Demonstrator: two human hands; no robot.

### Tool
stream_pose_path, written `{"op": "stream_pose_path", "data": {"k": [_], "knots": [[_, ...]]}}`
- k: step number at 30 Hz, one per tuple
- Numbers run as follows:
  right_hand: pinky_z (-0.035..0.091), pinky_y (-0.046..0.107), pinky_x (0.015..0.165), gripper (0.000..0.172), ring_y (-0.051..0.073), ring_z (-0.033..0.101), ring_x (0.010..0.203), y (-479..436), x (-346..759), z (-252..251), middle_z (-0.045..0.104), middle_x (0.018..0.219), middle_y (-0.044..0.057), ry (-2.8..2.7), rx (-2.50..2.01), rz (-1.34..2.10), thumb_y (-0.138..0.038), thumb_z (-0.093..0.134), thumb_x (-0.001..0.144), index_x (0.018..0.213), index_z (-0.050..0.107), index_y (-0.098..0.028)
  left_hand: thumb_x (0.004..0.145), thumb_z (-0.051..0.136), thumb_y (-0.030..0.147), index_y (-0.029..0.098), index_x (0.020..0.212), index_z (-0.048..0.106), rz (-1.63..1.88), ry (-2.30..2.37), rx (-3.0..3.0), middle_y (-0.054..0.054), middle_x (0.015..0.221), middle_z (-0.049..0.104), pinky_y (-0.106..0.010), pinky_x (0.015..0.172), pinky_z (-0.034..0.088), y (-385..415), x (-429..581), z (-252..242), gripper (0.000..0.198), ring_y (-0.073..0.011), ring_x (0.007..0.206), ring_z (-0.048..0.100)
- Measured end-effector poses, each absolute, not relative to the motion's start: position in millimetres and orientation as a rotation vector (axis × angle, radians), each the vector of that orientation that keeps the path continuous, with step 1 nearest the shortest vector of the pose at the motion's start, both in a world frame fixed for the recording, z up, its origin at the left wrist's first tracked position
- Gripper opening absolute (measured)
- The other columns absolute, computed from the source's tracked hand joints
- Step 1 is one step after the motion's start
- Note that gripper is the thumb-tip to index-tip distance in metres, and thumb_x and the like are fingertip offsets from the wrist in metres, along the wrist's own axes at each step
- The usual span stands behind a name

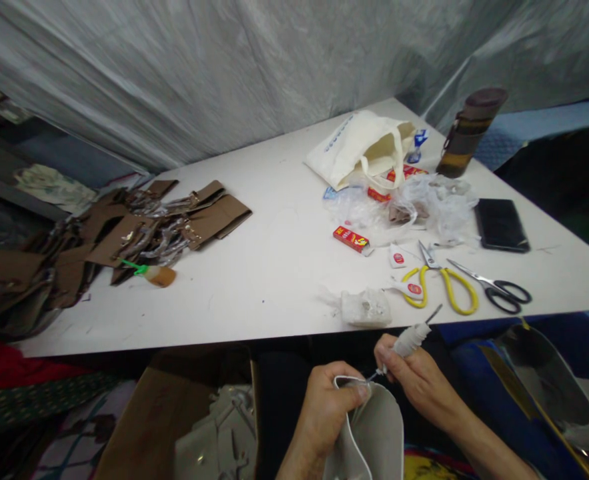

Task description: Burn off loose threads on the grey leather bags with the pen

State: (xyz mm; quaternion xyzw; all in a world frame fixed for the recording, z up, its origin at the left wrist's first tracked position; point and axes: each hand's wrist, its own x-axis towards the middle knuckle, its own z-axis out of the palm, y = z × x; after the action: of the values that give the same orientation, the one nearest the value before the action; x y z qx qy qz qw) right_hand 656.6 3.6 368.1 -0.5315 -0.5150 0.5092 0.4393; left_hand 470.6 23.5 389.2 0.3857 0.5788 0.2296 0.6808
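Observation:
Below the table's front edge, my left hand (pixel 324 403) is closed on the rim of a pale grey bag piece (pixel 385 427), thumb over the edge. The piece curves open toward me. My right hand (pixel 421 380) grips a white-wrapped tool (pixel 410 340) with a thin metal rod at each end. Its lower tip meets the rim beside my left thumb; whether it goes into the material I cannot tell. On the table just beyond my hands lies a white block in clear wrapping (pixel 365 307).
Yellow-handled scissors (pixel 461 293), black-handled scissors (pixel 504 293), a phone (pixel 502 225), a bottle (pixel 471 133) and a cloth bag (pixel 347 150) occupy the right. Brown bag pieces (pixel 219 217) and a glue bottle (pixel 159 275) lie left. A cardboard box (pixel 139 413) holds grey pieces below.

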Motion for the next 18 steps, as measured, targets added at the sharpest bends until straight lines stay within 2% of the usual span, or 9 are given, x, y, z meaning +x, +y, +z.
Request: {"op": "stream_pose_path", "data": {"k": [8, 11, 18], "knots": [[0.047, 0.026, 0.060, 0.045, 0.016, 0.058, 0.062, -13.7, 643.4, 353.9, 0.059, 0.066, 0.000, -1.065, -1.307, 1.184, -0.053, 0.048, 0.107, 0.079, 0.063, -0.020, 0.050, 0.078, 0.023, 0.013, 0.061, 0.072, 0.587, 1.328, 0.742, -0.001, 0.054, 0.059, -0.027, 0.057, 0.031, 29.6, 464.7, 386.4, 0.017, -0.0132, 0.055, 0.046], [0.048, 0.026, 0.059, 0.044, 0.016, 0.058, 0.062, -9.6, 645.2, 354.9, 0.060, 0.067, 0.000, -0.981, -1.361, 1.056, -0.051, 0.047, 0.108, 0.080, 0.063, -0.021, 0.049, 0.079, 0.026, 0.013, 0.061, 0.071, 0.613, 1.345, 0.721, -0.001, 0.053, 0.058, -0.027, 0.055, 0.030, 29.9, 461.2, 384.9, 0.019, -0.0131, 0.054, 0.045], [0.050, 0.028, 0.077, 0.024, 0.018, 0.061, 0.080, 18.9, 658.4, 362.7, 0.065, 0.083, 0.001, -1.205, -1.414, 0.701, -0.041, 0.054, 0.107, 0.094, 0.065, -0.024, 0.059, 0.080, 0.030, 0.013, 0.070, 0.071, 0.680, 1.341, 0.775, 0.000, 0.059, 0.059, -0.025, 0.058, 0.033, 29.2, 452.8, 387.4, 0.022, -0.0126, 0.058, 0.046]]}}
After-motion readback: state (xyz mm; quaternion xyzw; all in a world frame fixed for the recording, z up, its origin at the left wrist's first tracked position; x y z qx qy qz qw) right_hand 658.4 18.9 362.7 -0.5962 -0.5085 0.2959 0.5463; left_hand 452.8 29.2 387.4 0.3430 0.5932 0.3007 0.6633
